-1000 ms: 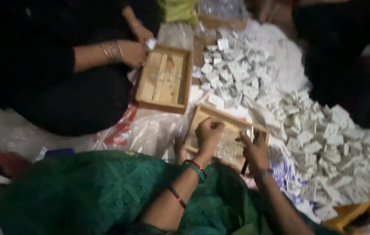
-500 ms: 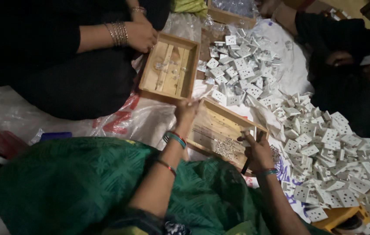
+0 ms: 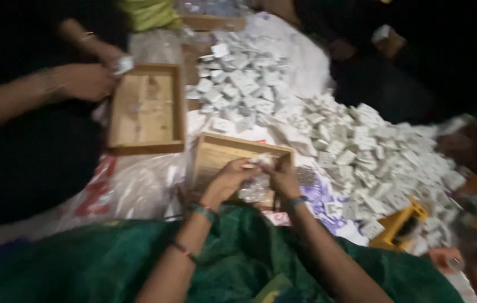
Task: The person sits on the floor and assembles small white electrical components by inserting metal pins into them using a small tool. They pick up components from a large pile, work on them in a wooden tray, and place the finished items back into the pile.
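My left hand (image 3: 228,180) and my right hand (image 3: 284,178) meet over a shallow wooden tray (image 3: 221,151) in front of my green-clad lap. Between the fingertips of both hands is a small white packet (image 3: 261,160). The frame is blurred, so the exact grip is hard to read. Small shiny pieces (image 3: 254,191) lie in the tray under my hands. A big heap of small white packets (image 3: 362,151) spreads to the right of the tray.
A second wooden tray (image 3: 144,109) lies at upper left, where another person's hands (image 3: 87,78) hold something small. More white packets (image 3: 238,84) are piled behind. A yellow object (image 3: 395,224) sits at lower right. Crumpled plastic sheeting (image 3: 132,188) covers the floor.
My left hand has come back from the tray's far left corner to meet my right hand over the tray's near side. The view has shifted and blurred.
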